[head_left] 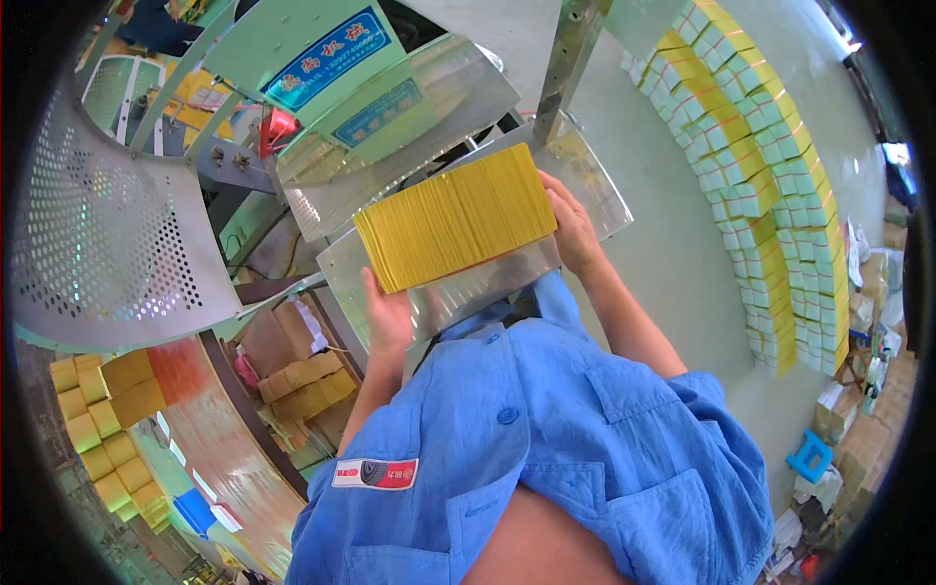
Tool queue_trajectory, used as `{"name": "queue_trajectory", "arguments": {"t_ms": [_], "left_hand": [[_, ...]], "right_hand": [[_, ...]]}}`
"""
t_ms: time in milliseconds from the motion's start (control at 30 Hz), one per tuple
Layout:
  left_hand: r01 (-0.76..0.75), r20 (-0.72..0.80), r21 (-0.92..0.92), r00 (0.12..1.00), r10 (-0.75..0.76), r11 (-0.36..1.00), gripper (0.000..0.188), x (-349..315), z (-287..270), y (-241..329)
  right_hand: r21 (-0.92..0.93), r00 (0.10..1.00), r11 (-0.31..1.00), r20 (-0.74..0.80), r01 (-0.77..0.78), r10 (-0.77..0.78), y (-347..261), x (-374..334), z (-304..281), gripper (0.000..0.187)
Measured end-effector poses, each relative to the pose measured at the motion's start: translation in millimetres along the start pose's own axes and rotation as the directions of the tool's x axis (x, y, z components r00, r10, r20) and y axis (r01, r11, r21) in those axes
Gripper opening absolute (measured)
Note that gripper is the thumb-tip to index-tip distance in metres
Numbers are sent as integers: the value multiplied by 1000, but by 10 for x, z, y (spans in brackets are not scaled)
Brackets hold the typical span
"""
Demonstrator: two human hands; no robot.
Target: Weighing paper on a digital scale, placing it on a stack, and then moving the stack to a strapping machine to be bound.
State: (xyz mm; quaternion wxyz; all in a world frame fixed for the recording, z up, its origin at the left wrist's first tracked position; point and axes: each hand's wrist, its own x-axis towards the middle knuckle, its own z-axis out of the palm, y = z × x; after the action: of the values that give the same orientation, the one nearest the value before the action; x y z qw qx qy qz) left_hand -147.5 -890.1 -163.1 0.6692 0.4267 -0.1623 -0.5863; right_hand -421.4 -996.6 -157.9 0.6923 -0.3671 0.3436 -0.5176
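A thick block of yellow paper sheets (pixel 458 216), standing on edge in a long row, lies across a shiny metal tray (pixel 487 281) in front of me. My left hand (pixel 388 314) presses against its near left end, with the thumb up along the corner. At the opposite end my right hand (pixel 573 226) clasps the block, its fingers partly hidden behind the paper. The stack is squeezed between both hands. A thin red line shows along its lower near edge.
Behind the tray stands a pale green machine (pixel 322 58) with a clear cover (pixel 400 102) and a metal post (pixel 570 68). A perforated metal guard (pixel 117 224) curves at left. Long rows of banded paper bundles (pixel 751 185) lie on the floor at right, near a blue stool (pixel 809 455).
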Motion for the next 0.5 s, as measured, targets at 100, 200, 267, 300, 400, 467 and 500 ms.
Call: {"name": "queue_trajectory", "arguments": {"t_ms": [100,200,267,300,400,467,500], "left_hand": [[74,-53,16,996,-73,997,47,170,-87,-121],[-521,522,853,851,61,-29,46,534,-627,-206],[-640,645,762,763,-37,101,46,962,-43,-800],[-646,665,743,743,-77,178,46,1003,91,-1126],[-651,741,663,639,-204,369,46,959,836,-1910],[-630,758,647,591,-276,430,46,939,1077,-2096],[-615,758,648,579,-301,448,46,925,1178,-2169]], "right_hand": [[22,998,1000,-56,11,-10,-19,34,-161,42],[-160,976,978,-147,136,-160,135,174,-489,42],[-161,955,942,6,294,-297,638,439,-658,56],[-425,993,899,3,105,-115,544,425,-421,54],[-261,995,964,-93,-41,18,640,308,-278,43],[-128,982,990,-172,61,-83,518,170,-366,42],[-104,979,993,-193,51,-70,416,41,-470,41]]}}
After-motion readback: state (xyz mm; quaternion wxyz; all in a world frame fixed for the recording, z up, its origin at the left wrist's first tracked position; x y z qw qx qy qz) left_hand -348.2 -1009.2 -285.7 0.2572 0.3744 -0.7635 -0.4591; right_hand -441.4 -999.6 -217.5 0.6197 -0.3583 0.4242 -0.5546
